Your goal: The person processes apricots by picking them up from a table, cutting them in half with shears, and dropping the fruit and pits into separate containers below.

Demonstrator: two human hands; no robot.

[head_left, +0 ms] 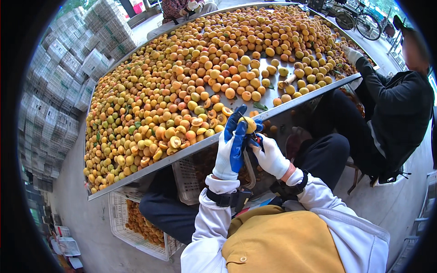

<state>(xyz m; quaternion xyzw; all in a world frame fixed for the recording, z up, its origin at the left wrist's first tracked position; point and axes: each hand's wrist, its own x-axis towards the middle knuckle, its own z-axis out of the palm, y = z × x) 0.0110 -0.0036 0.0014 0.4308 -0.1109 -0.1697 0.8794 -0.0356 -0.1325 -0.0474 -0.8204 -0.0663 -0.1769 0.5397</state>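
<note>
My left hand, in a white glove with blue-coated fingers, is closed around a yellow apricot just off the near edge of the table. Close against the same fruit, my right hand, in a similar glove, grips a small tool with a red and dark handle. Its working end is too small and covered to make out. Loose apricots spread over the metal table beyond my hands. Several halved apricots lie among the whole ones near the front edge.
Under the table stand white plastic crates, one holding apricot pieces. At the right a seated person reaches a gloved hand onto the table; another person sits at the far side. Stacked crates rise on the left.
</note>
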